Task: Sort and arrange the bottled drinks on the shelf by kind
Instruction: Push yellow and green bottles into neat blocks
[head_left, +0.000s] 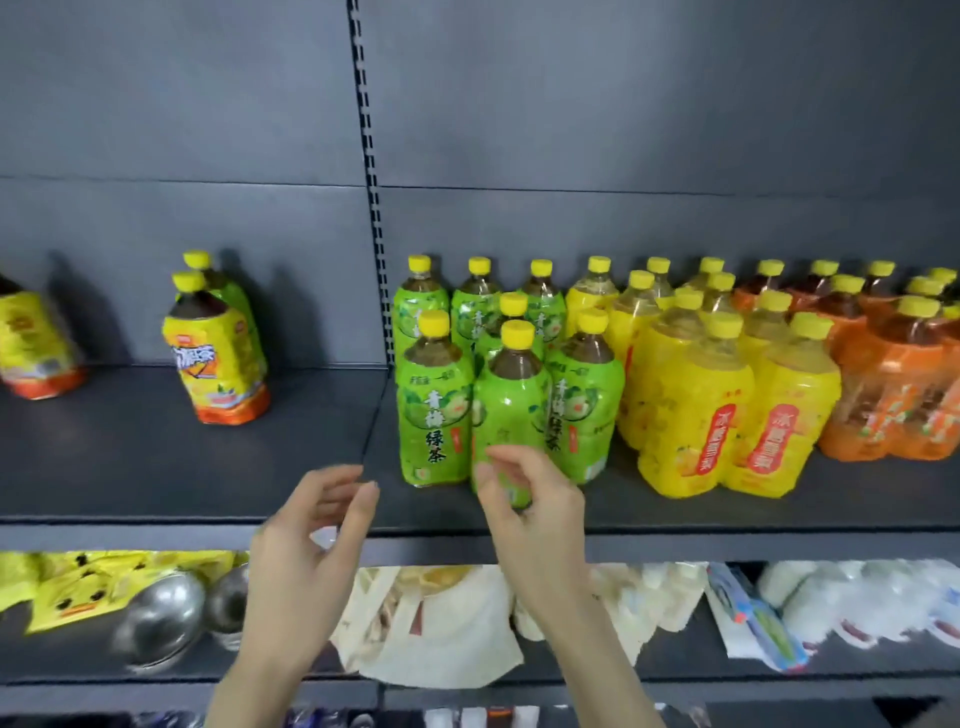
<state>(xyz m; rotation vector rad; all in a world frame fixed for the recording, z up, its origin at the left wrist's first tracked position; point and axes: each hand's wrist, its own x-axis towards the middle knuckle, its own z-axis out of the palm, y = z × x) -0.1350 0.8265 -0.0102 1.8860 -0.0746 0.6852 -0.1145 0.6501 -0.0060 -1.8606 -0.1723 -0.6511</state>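
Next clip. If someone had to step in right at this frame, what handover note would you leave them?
Left hand: loosely curled, empty, by the shelf edge.
Right hand: loosely curled before the front green bottle, no grip visible.
Done: right bay grouped into green-label bottles, yellow-label bottles, orange-label bottles.
Left to do: left bay holds a near yellow-orange bottle, a stray green bottle behind it, and a far yellow-orange bottle at the frame edge; probably the stray joins the greens.
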